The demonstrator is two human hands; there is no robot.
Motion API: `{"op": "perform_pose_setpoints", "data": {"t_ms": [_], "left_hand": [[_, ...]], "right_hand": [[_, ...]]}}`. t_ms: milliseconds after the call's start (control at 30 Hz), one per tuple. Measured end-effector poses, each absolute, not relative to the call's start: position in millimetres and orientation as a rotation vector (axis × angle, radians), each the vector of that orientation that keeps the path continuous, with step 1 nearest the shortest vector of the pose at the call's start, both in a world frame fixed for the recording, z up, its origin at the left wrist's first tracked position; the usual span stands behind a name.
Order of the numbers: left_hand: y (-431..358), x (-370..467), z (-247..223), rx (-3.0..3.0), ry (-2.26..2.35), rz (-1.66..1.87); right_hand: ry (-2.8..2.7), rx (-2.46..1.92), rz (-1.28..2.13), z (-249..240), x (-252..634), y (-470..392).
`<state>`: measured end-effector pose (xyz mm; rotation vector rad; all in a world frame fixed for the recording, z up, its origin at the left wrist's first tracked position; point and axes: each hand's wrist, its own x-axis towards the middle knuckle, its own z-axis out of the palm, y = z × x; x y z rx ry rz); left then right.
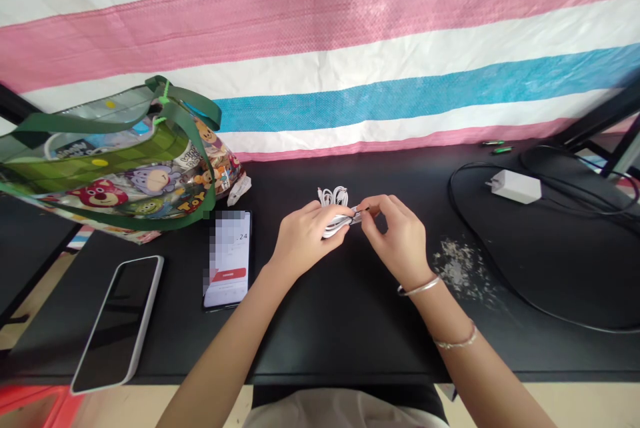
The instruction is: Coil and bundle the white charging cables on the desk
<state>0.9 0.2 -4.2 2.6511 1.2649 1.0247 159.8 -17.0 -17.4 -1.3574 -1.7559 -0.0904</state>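
Observation:
A coiled white cable [334, 197] is gathered in a bundle above the black table, in the middle of the view. My left hand [309, 233] is closed around the bundle from the left, thumb and fingers pressing on it. My right hand [397, 236] pinches a thin dark tie [364, 210] at the bundle's right end, with thumb and forefinger together. Part of the coil is hidden behind my left fingers. The far end of the tie is too small to make out.
The black table [350, 321] holds a lit phone [233, 261] and a dark-screened phone [120, 321] on the left. Behind them stands a clear cartoon bag [145, 181]. A white charger [516, 187], a black cable [480, 241] and pale scuff marks [465, 268] are on the right.

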Motion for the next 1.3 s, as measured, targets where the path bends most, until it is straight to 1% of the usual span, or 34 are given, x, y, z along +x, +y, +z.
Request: {"op": "perform_pose_setpoints", "data": {"t_ms": [733, 967, 1300], "left_hand": [[-0.8, 0.7, -3.6, 2.805, 1.181, 1.059], [-0.6, 0.2, -4.1, 2.844, 1.152, 1.069], [0.6, 0.4, -4.2, 2.864, 1.120, 1.184]], "right_hand": [[-1.762, -1.410, -0.260, -21.5, 160.2, -14.2], [-1.743, -1.458, -0.203, -22.7, 161.7, -13.6], [-1.692, -1.544, -0.129, -22.7, 163.6, -12.8]]}}
